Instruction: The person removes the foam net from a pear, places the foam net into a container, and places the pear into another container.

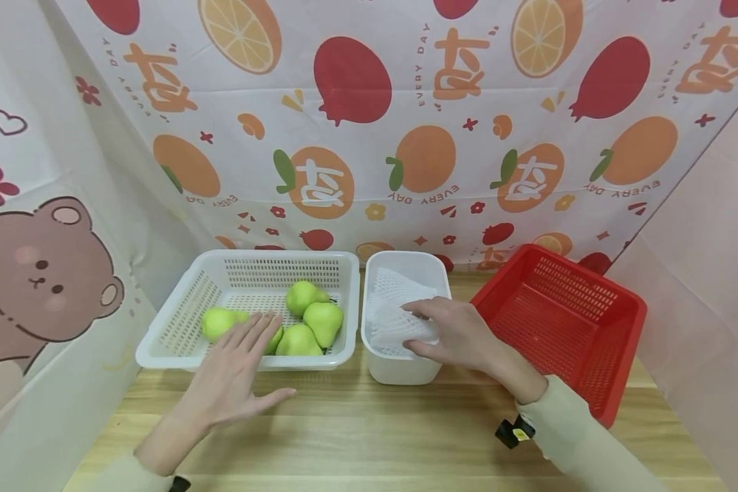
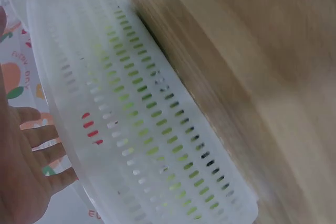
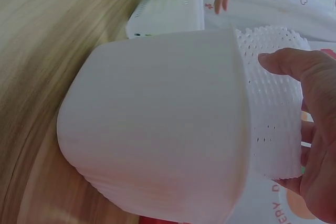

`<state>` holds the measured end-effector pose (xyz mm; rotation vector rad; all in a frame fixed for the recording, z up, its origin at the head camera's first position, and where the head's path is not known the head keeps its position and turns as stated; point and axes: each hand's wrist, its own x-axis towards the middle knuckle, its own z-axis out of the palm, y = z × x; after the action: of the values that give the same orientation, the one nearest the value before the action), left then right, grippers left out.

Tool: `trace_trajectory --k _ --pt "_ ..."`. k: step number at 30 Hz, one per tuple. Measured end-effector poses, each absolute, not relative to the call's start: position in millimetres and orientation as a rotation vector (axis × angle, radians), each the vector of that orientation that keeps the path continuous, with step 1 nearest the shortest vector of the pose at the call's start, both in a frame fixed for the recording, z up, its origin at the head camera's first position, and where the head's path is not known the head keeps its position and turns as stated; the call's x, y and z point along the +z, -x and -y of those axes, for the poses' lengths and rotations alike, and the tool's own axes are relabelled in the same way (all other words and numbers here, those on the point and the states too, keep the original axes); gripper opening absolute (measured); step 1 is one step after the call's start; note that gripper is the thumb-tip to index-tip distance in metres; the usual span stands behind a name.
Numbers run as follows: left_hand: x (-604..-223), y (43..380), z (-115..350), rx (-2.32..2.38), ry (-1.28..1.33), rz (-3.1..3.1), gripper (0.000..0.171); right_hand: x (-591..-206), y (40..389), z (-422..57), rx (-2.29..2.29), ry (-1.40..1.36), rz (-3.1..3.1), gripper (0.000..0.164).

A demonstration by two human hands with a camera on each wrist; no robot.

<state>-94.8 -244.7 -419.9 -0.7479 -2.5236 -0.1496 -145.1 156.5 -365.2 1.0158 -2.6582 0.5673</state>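
Note:
My right hand (image 1: 458,331) pinches a white foam fruit net (image 1: 396,321) over the white plastic bin (image 1: 404,372). In the right wrist view, the thumb lies on one side of the foam net (image 3: 273,114) and fingers show behind it, while the net sticks up past the bin's rim. More white netting lies inside the bin. With fingers straight, my left hand (image 1: 227,386) hovers over the front edge of the white slotted basket (image 1: 283,255). Several green pears (image 1: 322,322) lie in that basket, one partly hidden behind the left fingers.
To the right of the bin stands a red plastic basket (image 1: 624,355), tilted in view and partly behind the right forearm. All the containers sit on a wood-grain table (image 1: 344,437). A fruit-printed curtain (image 1: 369,157) hangs close behind, with further cloth on both sides.

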Motion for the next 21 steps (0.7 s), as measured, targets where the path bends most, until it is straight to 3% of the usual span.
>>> trace_trajectory --k 21 --pt "-433.0 81.8 232.8 -0.170 0.737 2.489 0.114 -382.6 153.6 -154.1 0.516 -0.906 2.886 0.064"
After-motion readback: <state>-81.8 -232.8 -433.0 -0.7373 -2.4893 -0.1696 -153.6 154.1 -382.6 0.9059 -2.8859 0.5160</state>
